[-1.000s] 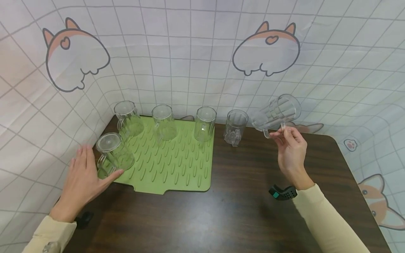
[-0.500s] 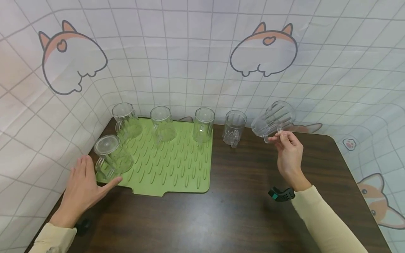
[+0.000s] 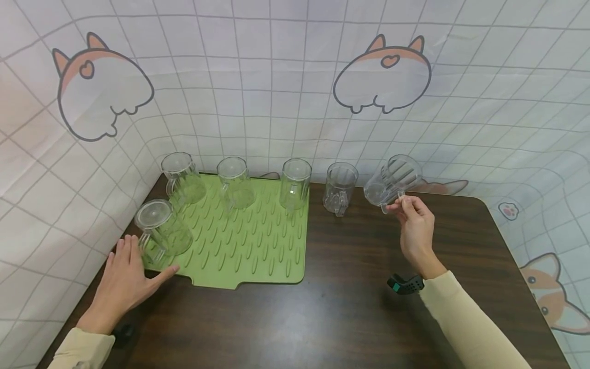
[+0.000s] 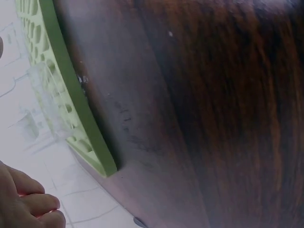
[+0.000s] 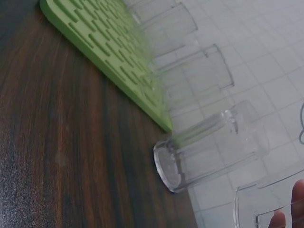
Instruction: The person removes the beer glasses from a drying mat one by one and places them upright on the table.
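In the head view my right hand [image 3: 416, 230] pinches the handle of a clear glass mug [image 3: 402, 171], which leans with its mouth up and to the right. Whether its base touches the table cannot be told. Left of it an upright clear mug [image 3: 340, 192] stands on the table, its thick base plain in the right wrist view. My left hand [image 3: 123, 282] lies with fingers extended at the front left corner of a green drying mat [image 3: 249, 251]. Beside those fingers a mug [image 3: 159, 218] stands upside down on the mat.
Along the mat's back edge stand a left mug [image 3: 182, 174], a middle mug [image 3: 235, 179] and a right mug [image 3: 296, 182]. A white gridded cloth [image 3: 258, 77] hangs close behind and at the sides of the dark wooden table [image 3: 276, 328].
My right hand has lowered the mug and brought it slightly left, tilting it nearer upright. My left hand has shifted a little down in the head view, which itself has moved slightly.
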Tool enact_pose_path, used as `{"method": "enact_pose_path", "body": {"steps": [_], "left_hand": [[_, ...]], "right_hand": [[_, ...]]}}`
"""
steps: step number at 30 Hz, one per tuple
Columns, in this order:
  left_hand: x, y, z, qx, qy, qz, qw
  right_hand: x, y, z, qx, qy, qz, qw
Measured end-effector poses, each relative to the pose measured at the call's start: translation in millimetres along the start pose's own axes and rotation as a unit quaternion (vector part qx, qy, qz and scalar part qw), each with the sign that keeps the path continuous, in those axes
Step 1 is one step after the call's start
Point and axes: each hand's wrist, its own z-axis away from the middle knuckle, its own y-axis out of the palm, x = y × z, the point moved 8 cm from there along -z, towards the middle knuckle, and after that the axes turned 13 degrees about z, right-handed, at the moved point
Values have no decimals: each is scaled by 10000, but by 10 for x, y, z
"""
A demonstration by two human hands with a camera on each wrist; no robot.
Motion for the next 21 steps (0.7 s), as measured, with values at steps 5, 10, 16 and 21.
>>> {"method": "enact_pose_path", "body": {"steps": [5,10,16,21], "left_hand": [[39,59,1,158,-17,-12,9999],[80,107,-7,288,-68,-18,9996],[133,141,-24,444,-135,-69,9989],[152,185,-32,601,-139,-101,9980]], "right_hand": [[-78,-19,-40,-53,25,50,10000],[-162,-31,-68,-55,96,130,9999],[-216,-31,-89,-58,126,323,9994],[-276,-27,-115,-69,230,533,9983]]}}
